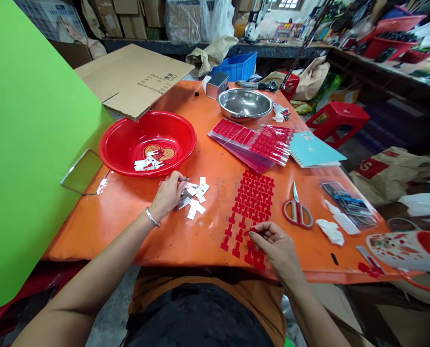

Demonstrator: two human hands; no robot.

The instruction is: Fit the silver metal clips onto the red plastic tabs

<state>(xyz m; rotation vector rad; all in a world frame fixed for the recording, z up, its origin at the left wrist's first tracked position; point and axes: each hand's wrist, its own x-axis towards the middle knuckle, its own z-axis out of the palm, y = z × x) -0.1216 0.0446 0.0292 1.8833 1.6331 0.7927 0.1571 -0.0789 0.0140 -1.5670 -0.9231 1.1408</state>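
My left hand [169, 193], with a bracelet at the wrist, is closed at the near edge of a small pile of white and silvery T-shaped plates [196, 208]. Its fingertips pinch one of these plates, partly hidden by the hand. Over the sheet of red T-shaped stickers [254, 195], my right hand [275, 243] pinches a red sticker [251, 232] between thumb and forefinger. More plates [149, 163] lie in a red basin [110, 144] beyond my left hand.
Red-handled scissors [297, 212] lie right of the sticker sheet. Farther back are bagged red sheets [253, 140], a steel bowl [245, 103] and a light-blue notebook [316, 149]. A cardboard sheet [135, 77] overhangs the basin. A mug [402, 250] stands at the right edge.
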